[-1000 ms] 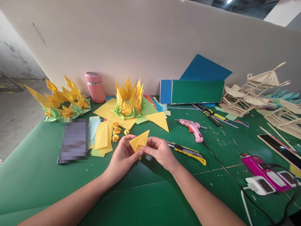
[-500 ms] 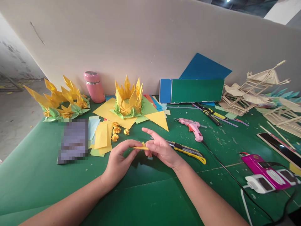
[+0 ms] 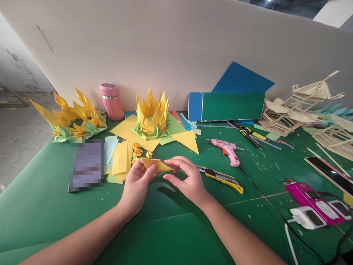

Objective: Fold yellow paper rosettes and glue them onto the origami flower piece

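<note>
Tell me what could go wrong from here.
The folded yellow paper is pinched in the left hand; a slip might spoil its folds. The box cutter lies close by the right hand, which hides its front end; if the blade is out, it could nick that hand.

Site: workshop-type room, papercraft and model making. Evidence — scuffed green counter (image 3: 171,232) beneath the hands (image 3: 136,189); pink glue gun (image 3: 226,150) and utility knife (image 3: 224,179) to their right; coloured paper sheets (image 3: 119,158) just left of them; folded-paper crowns (image 3: 158,119) beyond, one further left; stick-built models (image 3: 307,116) far right. Rough interior — stained wall (image 3: 16,55), grey floor (image 3: 22,125) far off to the left.
</note>
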### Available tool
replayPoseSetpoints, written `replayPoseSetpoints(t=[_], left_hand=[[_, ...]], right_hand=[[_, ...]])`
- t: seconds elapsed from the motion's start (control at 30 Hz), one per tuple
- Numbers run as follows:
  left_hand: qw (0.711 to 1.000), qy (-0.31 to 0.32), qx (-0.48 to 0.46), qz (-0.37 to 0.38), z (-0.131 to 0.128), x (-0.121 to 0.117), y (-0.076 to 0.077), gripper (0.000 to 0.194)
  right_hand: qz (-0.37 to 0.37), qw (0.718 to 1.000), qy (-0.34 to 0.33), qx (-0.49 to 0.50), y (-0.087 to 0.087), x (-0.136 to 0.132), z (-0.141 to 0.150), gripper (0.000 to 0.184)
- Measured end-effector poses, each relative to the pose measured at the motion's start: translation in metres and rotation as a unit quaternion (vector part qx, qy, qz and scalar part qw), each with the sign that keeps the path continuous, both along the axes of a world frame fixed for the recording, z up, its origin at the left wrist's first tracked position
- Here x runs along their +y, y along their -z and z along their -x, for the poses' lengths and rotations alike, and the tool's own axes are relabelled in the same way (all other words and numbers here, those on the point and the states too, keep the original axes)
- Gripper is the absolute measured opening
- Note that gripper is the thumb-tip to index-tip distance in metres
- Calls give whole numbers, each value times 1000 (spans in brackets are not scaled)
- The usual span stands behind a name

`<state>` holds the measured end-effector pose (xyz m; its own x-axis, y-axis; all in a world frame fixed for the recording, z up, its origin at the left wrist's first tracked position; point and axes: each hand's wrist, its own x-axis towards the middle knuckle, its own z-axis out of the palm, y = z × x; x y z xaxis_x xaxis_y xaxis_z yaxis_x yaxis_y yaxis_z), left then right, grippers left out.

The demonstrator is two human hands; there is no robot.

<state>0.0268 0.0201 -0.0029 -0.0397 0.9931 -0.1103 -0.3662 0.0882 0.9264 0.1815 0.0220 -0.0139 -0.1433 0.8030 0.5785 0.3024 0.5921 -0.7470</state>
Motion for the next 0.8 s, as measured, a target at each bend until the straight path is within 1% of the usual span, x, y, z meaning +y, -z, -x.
replayPoseSetpoints(t=[0.17,0.27,0.37,0.43,0.53,0.7,0.8], left_hand=[[1000,7,-17,-8,-2,-1,-3,35],[1000,13,-22,-1,-2,-2,-3,37],[999,28,-23,5,-2,-2,-1,37],[999,27,-20,10,-2,-2,0,37],[1000,9,-11,14,-2,-1,2,36],[999,18,-10,27,-1,-1,0,47],[1000,11,-2,15,0,-1,-2,45]], right_hand=[[-105,991,58,-62,-2,0,-1,16],[-150,982,74,-88,-4,-1,-1,12],[-143,984,69,-82,-6,0,-1,4],[-128,987,56,-77,-7,0,-1,5],[-120,989,34,-86,-6,0,-2,3],[-100,989,33,-105,-4,1,-3,5],[-86,990,26,-105,-3,0,-4,6]])
